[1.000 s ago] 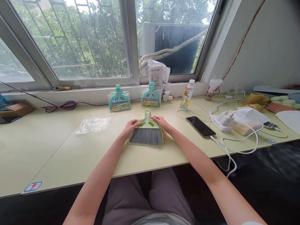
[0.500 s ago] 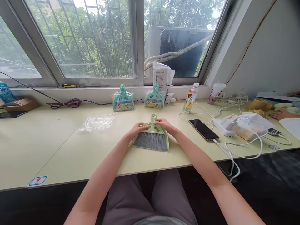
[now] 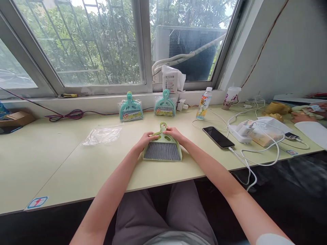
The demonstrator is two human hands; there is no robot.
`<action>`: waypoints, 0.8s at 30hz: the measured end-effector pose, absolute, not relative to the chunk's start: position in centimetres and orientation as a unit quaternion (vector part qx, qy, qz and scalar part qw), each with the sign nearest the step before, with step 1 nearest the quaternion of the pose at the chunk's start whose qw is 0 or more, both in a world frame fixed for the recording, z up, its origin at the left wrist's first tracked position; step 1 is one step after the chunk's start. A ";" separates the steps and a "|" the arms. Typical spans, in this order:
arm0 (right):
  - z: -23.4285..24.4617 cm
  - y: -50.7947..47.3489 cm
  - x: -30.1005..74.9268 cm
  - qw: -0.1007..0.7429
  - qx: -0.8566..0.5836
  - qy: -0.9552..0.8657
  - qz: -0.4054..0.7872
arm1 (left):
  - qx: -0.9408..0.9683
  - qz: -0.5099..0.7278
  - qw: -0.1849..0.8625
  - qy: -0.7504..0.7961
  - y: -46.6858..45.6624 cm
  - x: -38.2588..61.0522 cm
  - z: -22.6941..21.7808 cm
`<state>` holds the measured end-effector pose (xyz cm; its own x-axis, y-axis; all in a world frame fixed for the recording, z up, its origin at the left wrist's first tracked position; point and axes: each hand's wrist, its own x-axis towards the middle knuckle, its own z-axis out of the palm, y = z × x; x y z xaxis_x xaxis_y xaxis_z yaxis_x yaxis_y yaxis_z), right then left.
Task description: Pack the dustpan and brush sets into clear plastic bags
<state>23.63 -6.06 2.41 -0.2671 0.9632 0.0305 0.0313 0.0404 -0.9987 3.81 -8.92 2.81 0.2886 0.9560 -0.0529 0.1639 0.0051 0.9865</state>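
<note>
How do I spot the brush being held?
Under the window is a pale table. Near its front edge, the left hand and right hand hold a gray-bristled brush on its dustpan. It's light green and unwrapped; two teal sets behind are in plastic.

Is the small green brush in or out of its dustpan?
In: the brush lies within the dustpan, whose pale rim shows beside and below the grey bristles.
</note>
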 end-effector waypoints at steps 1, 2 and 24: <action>2.4 -6.0 23.6 0.437 -0.425 -0.575 0.546 | 0.595 0.368 0.544 0.464 -8.9 3.7 2.8; 2.3 -5.9 23.7 0.449 -0.421 -0.568 0.547 | 0.590 0.358 0.559 0.460 -8.9 3.5 2.9; 1.8 -4.0 28.3 0.199 -0.629 -0.736 0.153 | 0.370 0.536 0.468 0.597 -4.4 -1.7 1.2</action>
